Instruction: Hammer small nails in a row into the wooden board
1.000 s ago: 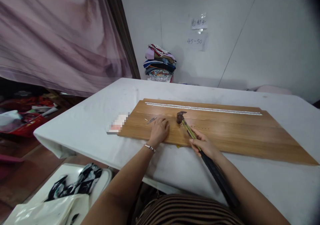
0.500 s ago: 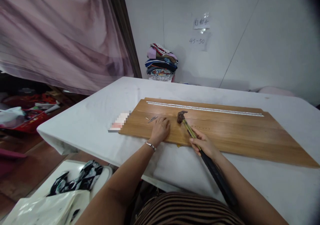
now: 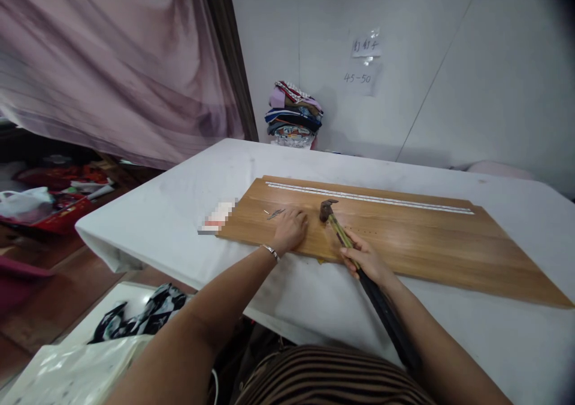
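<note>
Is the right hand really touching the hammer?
Touching. The head view shows the right hand wrapped around the hammer, partway along its length.

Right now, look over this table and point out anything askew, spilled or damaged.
Mildly odd: a small yellow patch, unlike the white tabletop around it, shows at the wooden board's near edge, too small to identify. Nails lie loosely bunched on the board, one apart. No spill shows.

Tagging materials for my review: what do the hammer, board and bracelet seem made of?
Hammer: probably steel head, its dull brown suggesting rust; the black lower handle looks like matte rubber or plastic. Board: wood or wood-effect laminate, judging by its brown grain and light sheen. Bracelet: likely polished metal, given its silvery shine.
</note>
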Demonstrator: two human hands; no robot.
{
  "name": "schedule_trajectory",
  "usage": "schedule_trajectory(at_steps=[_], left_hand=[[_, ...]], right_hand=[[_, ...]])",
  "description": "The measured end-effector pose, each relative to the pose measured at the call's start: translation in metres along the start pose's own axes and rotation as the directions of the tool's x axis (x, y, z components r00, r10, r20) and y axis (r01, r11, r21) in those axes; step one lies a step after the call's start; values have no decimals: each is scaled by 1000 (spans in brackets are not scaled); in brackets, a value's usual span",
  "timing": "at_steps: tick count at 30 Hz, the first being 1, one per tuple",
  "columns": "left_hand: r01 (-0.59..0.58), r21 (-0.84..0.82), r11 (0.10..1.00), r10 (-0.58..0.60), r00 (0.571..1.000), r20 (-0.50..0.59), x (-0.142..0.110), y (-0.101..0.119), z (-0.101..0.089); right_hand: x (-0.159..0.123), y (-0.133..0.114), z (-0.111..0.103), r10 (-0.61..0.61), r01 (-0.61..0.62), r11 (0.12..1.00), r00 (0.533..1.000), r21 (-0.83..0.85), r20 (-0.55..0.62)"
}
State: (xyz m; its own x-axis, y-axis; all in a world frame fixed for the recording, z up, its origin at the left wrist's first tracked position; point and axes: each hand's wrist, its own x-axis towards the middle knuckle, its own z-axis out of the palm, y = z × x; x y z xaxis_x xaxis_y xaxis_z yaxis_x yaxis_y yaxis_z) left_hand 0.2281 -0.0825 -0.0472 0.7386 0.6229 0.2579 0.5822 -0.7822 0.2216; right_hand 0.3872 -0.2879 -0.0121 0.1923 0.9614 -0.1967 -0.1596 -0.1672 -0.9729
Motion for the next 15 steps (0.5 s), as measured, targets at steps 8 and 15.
schedule_trajectory(at_steps=[8,15], left_hand=[[29,-1,1000,-29,1000,-7,15,3,7],[43,-13,999,-44,998,-46,9,5,12]], right_hand=[[0,0,-1,3,-3,1000,1000,-17,14],[-2,0,1,3,-3,1000,1000,-18,-9]])
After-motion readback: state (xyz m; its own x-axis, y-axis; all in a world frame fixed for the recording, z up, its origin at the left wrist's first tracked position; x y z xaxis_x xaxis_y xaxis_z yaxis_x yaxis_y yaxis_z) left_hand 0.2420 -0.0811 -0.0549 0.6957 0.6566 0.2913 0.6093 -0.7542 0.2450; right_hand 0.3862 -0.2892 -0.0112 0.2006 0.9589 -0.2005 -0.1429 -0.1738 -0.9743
